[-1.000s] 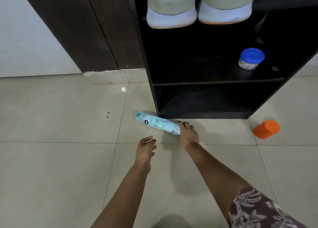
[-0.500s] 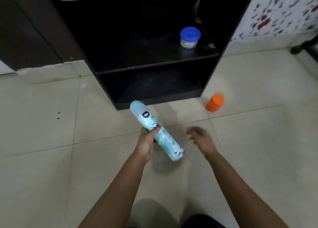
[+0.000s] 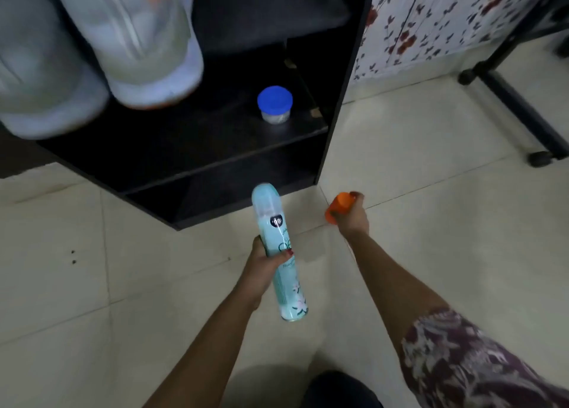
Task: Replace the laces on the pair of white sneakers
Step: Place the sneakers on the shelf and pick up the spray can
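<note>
My left hand (image 3: 264,267) grips the pale teal spray can (image 3: 292,295) round its middle, above the tiled floor (image 3: 431,192). My right hand (image 3: 353,221) is curled round the orange cap (image 3: 336,208), apart from the can. The 2 white sneakers (image 3: 147,44), blurred, sit on the black shelf unit (image 3: 215,152) at upper left, above a blue-lidded jar (image 3: 275,104).

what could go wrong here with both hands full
1. The left hand holds the spray can and the right hand the orange cap, so neither is free for the white sneakers.
2. The sneakers' toes jut out above; lifting the can carelessly might knock them down.
</note>
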